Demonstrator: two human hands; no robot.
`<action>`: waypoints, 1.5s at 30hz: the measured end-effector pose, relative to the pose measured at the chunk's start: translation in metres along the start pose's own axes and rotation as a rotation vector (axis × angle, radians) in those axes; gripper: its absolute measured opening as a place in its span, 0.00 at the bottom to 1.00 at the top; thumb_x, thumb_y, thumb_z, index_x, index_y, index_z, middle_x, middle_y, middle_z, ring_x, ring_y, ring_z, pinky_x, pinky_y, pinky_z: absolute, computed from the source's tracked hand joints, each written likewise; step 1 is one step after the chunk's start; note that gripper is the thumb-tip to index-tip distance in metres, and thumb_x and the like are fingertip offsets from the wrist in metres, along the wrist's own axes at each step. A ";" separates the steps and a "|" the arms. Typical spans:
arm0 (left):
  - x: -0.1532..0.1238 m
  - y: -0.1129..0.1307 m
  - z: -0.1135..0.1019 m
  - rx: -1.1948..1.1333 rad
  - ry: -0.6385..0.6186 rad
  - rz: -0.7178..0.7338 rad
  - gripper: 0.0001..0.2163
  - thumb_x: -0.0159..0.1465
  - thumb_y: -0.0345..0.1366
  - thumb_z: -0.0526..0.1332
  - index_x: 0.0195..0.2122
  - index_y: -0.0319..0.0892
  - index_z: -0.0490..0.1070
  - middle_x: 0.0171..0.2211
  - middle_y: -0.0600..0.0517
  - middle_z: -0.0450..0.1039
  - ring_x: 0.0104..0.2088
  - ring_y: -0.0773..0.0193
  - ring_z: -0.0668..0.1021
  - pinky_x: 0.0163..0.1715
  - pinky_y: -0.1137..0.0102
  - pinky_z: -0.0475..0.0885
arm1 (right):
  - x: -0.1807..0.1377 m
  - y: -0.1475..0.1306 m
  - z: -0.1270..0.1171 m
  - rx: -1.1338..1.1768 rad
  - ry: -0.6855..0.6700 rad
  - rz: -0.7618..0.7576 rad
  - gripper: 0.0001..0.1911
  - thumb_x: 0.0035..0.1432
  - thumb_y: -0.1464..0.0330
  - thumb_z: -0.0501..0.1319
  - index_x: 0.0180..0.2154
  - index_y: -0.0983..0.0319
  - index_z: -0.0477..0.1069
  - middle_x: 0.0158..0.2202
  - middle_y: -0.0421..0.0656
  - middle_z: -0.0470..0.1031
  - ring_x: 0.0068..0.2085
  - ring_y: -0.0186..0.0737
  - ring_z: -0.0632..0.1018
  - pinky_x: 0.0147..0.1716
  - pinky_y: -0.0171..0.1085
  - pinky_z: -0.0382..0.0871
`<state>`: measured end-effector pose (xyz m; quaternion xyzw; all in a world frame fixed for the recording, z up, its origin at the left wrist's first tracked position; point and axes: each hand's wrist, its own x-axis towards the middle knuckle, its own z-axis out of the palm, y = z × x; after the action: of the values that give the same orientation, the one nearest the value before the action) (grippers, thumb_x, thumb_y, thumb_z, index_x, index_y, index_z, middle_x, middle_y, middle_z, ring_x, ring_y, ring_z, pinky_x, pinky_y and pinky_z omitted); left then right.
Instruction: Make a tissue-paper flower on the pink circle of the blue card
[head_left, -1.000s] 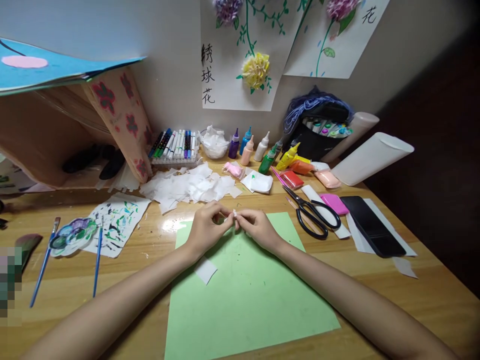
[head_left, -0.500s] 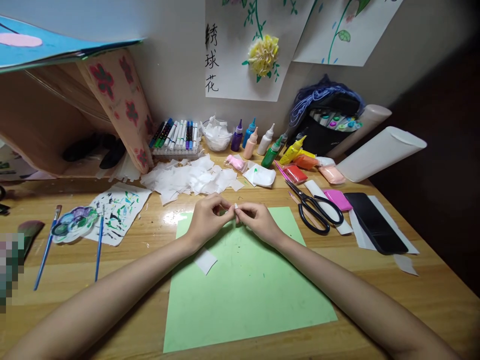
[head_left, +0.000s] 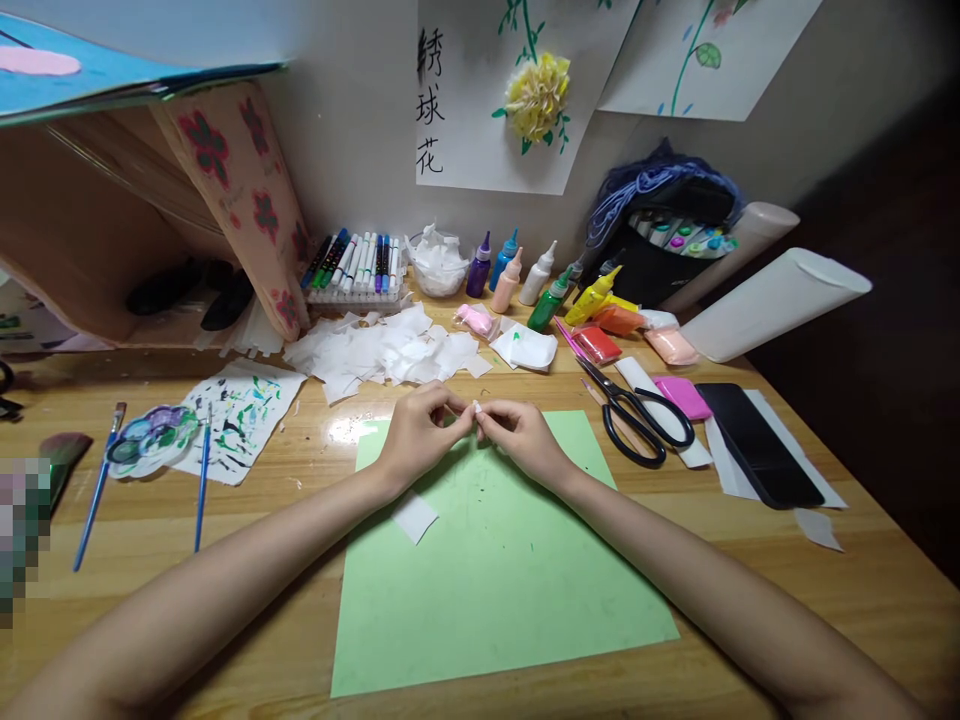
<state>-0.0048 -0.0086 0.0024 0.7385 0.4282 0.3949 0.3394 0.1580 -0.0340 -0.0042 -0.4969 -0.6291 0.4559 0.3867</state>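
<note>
A tiny white piece (head_left: 478,408) is held in front of the person, above the far edge of a light green paper sheet (head_left: 502,600), which is laid on the wooden tabletop (head_left: 862,600). It is pinched from one side by the left hand (head_left: 420,430), whose thumb and fingers are clamped on it, and from the other side by the right hand (head_left: 521,435), whose fingers are likewise closed on it. The two hands are brought together so that their fingertips are almost touched to each other; the exact shape of the piece is too small to be told. On the green sheet, partly covered by the left forearm, a white paper slip (head_left: 416,517) is seen. Beyond the left hand, many white paper pieces (head_left: 390,350) are spread in a loose heap, and behind them a rack of markers (head_left: 356,275) and a clear bowl (head_left: 439,275) filled with white paper are placed. To the right of the green sheet, black-handled scissors (head_left: 645,425) are laid across a white strip, near a black smartphone (head_left: 757,445). On the left, a stained palette (head_left: 150,440) is set between two blue-handled paintbrushes (head_left: 94,510).
</note>
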 end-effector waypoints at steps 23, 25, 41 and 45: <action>0.000 0.000 0.000 -0.014 -0.013 0.025 0.09 0.60 0.36 0.58 0.24 0.40 0.72 0.23 0.54 0.68 0.24 0.71 0.66 0.24 0.74 0.61 | 0.001 -0.002 -0.001 -0.005 0.014 0.002 0.15 0.58 0.64 0.55 0.22 0.64 0.67 0.21 0.39 0.67 0.26 0.32 0.68 0.28 0.33 0.60; 0.000 0.001 0.000 0.001 -0.028 0.040 0.08 0.60 0.36 0.58 0.26 0.39 0.72 0.23 0.54 0.67 0.24 0.71 0.66 0.24 0.74 0.61 | 0.001 -0.001 -0.001 0.015 0.023 0.007 0.14 0.58 0.64 0.55 0.23 0.64 0.68 0.21 0.39 0.67 0.26 0.32 0.68 0.27 0.32 0.60; -0.002 0.002 0.001 0.078 0.036 0.052 0.06 0.60 0.33 0.57 0.27 0.39 0.68 0.25 0.55 0.64 0.23 0.72 0.65 0.24 0.75 0.60 | -0.001 -0.004 0.000 -0.014 0.052 0.004 0.14 0.57 0.67 0.55 0.21 0.64 0.68 0.19 0.38 0.66 0.23 0.31 0.67 0.25 0.32 0.59; -0.004 0.004 0.001 0.118 -0.006 0.114 0.04 0.60 0.34 0.58 0.31 0.40 0.70 0.27 0.54 0.68 0.25 0.71 0.67 0.26 0.74 0.62 | -0.001 -0.001 0.001 -0.005 0.052 0.001 0.14 0.57 0.66 0.55 0.23 0.64 0.70 0.21 0.39 0.67 0.25 0.32 0.68 0.26 0.32 0.61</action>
<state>-0.0039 -0.0141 0.0047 0.7816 0.4071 0.3855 0.2737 0.1572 -0.0349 -0.0032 -0.5097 -0.6197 0.4415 0.4017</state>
